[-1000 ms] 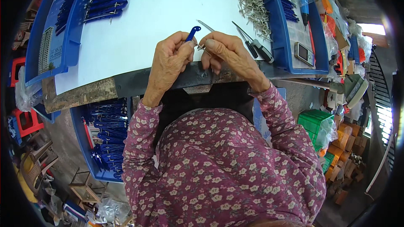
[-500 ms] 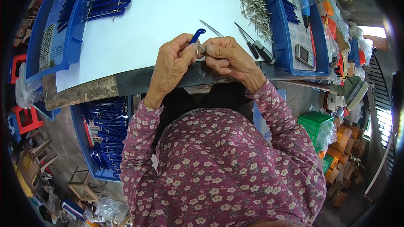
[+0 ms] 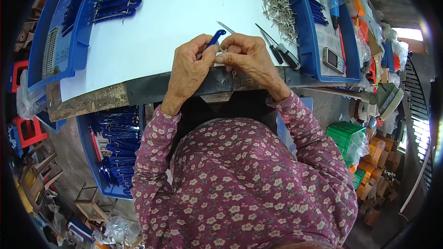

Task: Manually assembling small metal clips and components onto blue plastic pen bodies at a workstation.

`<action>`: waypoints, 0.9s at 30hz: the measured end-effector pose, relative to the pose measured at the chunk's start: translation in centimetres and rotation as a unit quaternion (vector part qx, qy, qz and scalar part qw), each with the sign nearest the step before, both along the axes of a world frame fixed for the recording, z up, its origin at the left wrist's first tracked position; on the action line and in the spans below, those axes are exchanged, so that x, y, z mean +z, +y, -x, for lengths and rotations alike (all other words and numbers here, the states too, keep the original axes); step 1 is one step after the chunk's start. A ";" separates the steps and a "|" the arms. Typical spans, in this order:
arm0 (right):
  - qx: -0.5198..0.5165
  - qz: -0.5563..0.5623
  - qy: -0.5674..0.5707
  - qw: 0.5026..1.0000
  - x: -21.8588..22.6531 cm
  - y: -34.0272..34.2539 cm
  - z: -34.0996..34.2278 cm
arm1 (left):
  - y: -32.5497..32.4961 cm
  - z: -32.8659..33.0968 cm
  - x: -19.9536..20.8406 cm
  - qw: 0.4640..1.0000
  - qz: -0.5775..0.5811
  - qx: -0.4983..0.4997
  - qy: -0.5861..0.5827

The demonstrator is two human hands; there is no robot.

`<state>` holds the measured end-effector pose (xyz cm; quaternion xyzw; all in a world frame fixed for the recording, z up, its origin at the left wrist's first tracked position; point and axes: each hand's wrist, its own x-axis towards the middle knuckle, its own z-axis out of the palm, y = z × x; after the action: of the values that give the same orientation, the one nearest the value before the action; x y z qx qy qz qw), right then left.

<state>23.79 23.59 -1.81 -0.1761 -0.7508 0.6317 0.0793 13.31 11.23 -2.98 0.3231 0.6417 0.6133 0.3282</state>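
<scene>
Over the near edge of the table, my left hand (image 3: pixel 190 67) is closed around a slim blue handle-like piece (image 3: pixel 215 37) whose rounded, holed end points up and away. My right hand (image 3: pixel 251 60) meets it from the right, thumb and forefinger pinched on a small metal part (image 3: pixel 220 50) beside the blue piece; its shape is mostly covered by my fingers. Just beyond my right hand, a thin pointed metal tool (image 3: pixel 227 27) lies on the white sheet. To its right rest two dark-handled tools, one a screwdriver-like tool (image 3: pixel 290 57) with a thick grip.
Small T-shaped metal parts (image 3: pixel 277 9) are heaped at the far right. Blue pieces (image 3: pixel 120 0) lie in a row at the far left. Blue trays (image 3: pixel 82 57) flank the white sheet; the right one holds a mobile phone (image 3: pixel 333 60). Below the table, another tray (image 3: pixel 87 157) contains many blue pieces.
My right hand has turned and shifted slightly left, its fingers now arched over the small metal part. The left hand holds the blue piece almost unmoved.
</scene>
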 end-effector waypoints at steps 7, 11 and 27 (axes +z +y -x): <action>0.051 0.114 -0.026 0.992 0.7 1.0 0.2 | -0.4 0.2 0.5 0.999 0.008 -0.004 -0.050; 0.048 0.089 -0.036 0.994 0.8 0.7 0.3 | -0.5 0.2 0.6 0.999 0.022 -0.002 -0.027; 0.077 0.099 -0.042 0.991 0.4 0.6 0.6 | -0.7 0.2 0.3 0.999 0.036 -0.012 0.033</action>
<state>23.16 24.19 -1.40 -0.1510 -0.6988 0.6990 -0.0185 13.07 10.49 -2.65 0.3387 0.6697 0.5750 0.3259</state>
